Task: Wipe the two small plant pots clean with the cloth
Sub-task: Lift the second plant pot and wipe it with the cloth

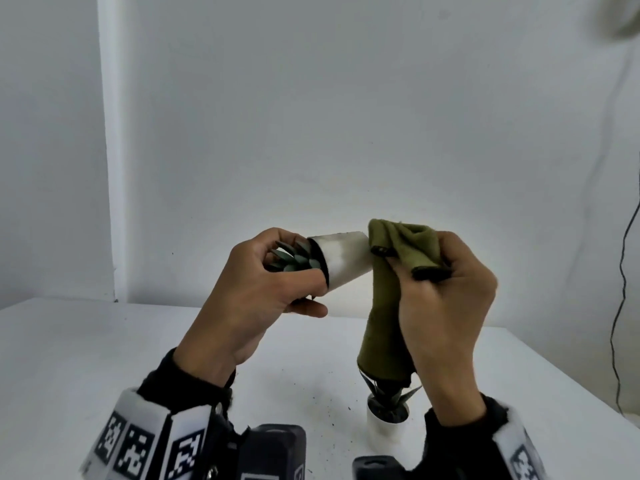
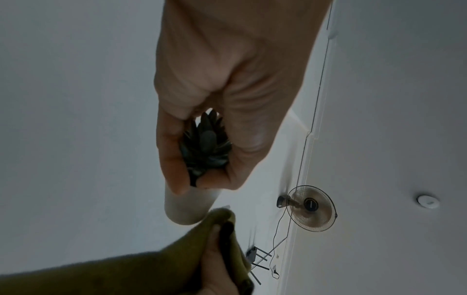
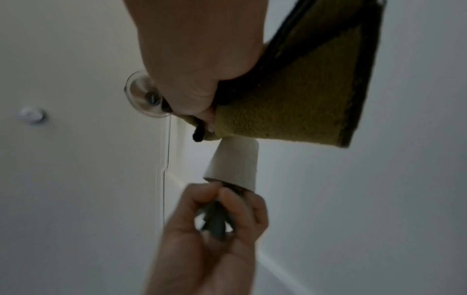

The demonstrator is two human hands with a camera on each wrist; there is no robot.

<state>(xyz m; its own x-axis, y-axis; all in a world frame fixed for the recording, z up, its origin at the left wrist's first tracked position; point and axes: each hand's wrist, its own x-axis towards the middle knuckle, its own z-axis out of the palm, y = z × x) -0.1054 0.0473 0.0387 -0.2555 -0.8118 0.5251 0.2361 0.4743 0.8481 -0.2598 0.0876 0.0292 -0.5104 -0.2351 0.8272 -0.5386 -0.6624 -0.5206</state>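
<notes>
From the head view, your left hand (image 1: 263,299) grips the white pot (image 1: 341,259) tipped sideways above the desk (image 1: 104,344), fingers curled at its rim; your right hand (image 1: 446,317) clutches the green cloth (image 1: 401,251) against its base. The second pot (image 1: 386,422) stands below. Left wrist: fingers cage the plant (image 2: 206,145). Right wrist: cloth touches the pot's base.

Soft, even light in my head view; both my wrist views are dim, blurred, with backlit hands in shadow.
</notes>
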